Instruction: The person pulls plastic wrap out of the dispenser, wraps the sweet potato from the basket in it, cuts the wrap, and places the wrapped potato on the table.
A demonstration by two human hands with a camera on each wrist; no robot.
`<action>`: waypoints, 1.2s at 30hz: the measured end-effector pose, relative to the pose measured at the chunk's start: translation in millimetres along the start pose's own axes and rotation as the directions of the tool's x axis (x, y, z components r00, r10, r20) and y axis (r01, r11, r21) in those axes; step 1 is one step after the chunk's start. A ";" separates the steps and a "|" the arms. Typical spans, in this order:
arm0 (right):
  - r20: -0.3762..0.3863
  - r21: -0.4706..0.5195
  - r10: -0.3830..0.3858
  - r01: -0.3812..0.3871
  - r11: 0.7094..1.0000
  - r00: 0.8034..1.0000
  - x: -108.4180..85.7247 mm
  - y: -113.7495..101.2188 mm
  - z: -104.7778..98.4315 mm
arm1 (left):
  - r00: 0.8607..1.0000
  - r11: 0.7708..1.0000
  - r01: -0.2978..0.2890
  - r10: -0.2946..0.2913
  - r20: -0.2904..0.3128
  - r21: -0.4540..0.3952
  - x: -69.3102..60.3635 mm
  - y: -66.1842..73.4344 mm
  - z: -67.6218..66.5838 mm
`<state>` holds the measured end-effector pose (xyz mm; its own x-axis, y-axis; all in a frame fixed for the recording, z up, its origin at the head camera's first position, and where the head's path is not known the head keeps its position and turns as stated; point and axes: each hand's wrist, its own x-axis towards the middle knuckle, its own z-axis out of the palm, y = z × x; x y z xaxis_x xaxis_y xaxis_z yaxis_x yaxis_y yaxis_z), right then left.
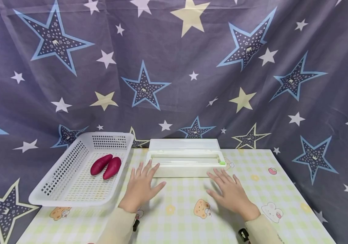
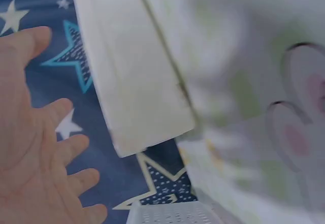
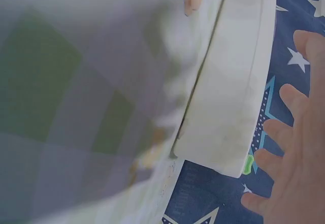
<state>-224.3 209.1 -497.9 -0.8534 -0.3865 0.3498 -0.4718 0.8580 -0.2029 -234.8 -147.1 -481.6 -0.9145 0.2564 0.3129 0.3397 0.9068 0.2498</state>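
A long white cling film dispenser (image 1: 180, 171) stands at the back of the table with its lid (image 1: 184, 144) raised. Inside lies a pale roll (image 1: 183, 160), and a small green slider (image 1: 222, 163) sits at the right end. My left hand (image 1: 141, 185) is at the dispenser's front left corner, its fingers spread and holding nothing. Near the front right corner my right hand (image 1: 231, 190) has its fingers spread too, with nothing in it. Whether either hand touches the dispenser, I cannot tell. Both wrist views show the dispenser's plain front (image 2: 137, 76) beside the straight fingers.
To the left stands a white perforated basket (image 1: 70, 203) with two dark red sweet potatoes (image 1: 112, 168) in it. A checked cloth with cartoon prints (image 1: 183, 217) covers the table. Behind hangs a dark curtain with stars (image 1: 174, 51).
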 end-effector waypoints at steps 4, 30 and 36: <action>-0.013 -0.011 -0.007 0.007 1.000 1.000 4.9 3.5 -2.5 | 1.000 1.000 -0.010 0.010 0.004 -0.008 11.3 -3.4 -10.3; -0.056 0.140 -0.005 0.012 0.990 0.998 45.9 42.9 -14.7 | 0.988 0.996 -0.045 0.057 0.146 -0.078 73.9 -31.0 -36.5; -0.070 0.193 -0.023 0.036 0.981 0.997 58.0 50.5 -11.8 | 0.974 0.993 -0.025 0.051 0.219 -0.118 80.9 -36.3 -30.0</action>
<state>-295.0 234.0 -477.1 -0.8246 -0.3816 0.4177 -0.5363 0.7621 -0.3626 -314.5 -169.3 -437.9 -0.9219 0.3696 0.1166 0.3864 0.8539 0.3485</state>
